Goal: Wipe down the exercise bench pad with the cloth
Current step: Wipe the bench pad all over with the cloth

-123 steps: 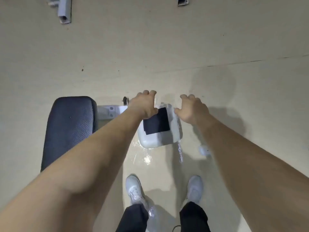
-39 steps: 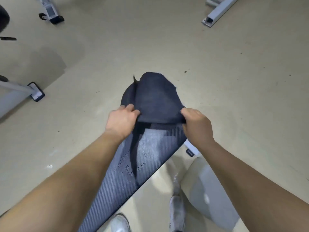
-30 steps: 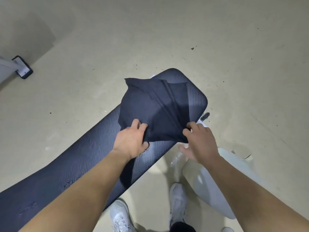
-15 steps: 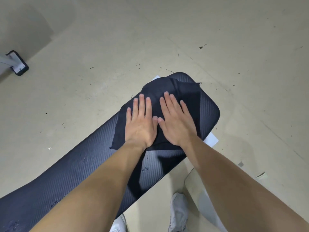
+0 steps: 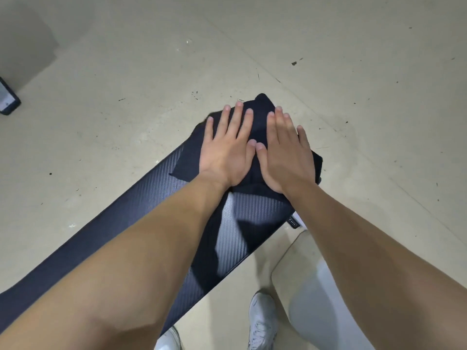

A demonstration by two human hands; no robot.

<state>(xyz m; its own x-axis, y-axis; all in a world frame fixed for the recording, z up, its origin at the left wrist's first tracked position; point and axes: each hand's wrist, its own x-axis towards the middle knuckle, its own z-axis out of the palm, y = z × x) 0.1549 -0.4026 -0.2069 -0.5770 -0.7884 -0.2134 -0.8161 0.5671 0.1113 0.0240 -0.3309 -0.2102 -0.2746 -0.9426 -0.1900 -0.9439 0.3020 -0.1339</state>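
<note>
The dark ribbed bench pad (image 5: pixel 141 203) runs from the lower left up to the middle of the view. A dark blue cloth (image 5: pixel 185 164) lies spread over its far end and covers the pad's tip. My left hand (image 5: pixel 227 150) and my right hand (image 5: pixel 283 152) rest side by side on the cloth, palms down and fingers stretched out, thumbs touching. Neither hand grips the fabric. Both forearms cross the pad and hide part of it.
A white basin (image 5: pixel 303 286) stands on the beige floor at lower right, beside my white shoes (image 5: pixel 262 322). A white piece of the bench frame (image 5: pixel 299 221) shows under the pad's right edge. A capped foot of other equipment (image 5: pixel 7 97) sits at the far left.
The cloth was spread onto the pad, then both hands flattened on it. Since half a second ago the hands and cloth have slid further toward the pad's far end.
</note>
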